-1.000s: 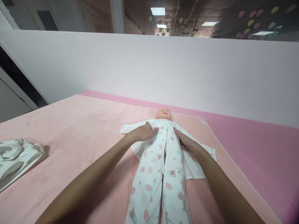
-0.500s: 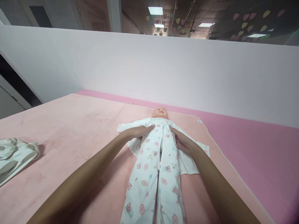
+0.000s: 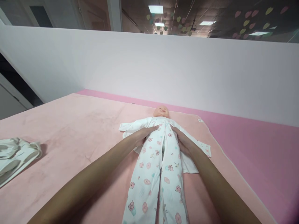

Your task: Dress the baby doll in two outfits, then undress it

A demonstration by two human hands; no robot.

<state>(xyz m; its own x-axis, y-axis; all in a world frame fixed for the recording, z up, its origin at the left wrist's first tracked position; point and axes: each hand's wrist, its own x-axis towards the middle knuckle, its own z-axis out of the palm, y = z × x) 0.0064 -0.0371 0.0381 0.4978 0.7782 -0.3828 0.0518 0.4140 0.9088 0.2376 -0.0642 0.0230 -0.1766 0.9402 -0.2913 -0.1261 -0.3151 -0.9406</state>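
The legs of the romper run off the bottom edge. The left edge cuts the crumpled cloth, its kind unclear.

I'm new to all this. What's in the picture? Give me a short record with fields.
Surface: pink blanket over a darker pink mat
Doll: face up, head toward the white wall
Clothing: white printed romper, legs toward camera
Left hand: flat on romper's chest
Right hand: flat on romper's other side
Aside: folded cloth at blanket's left edge

Head camera faces forward and down; doll lies near, central
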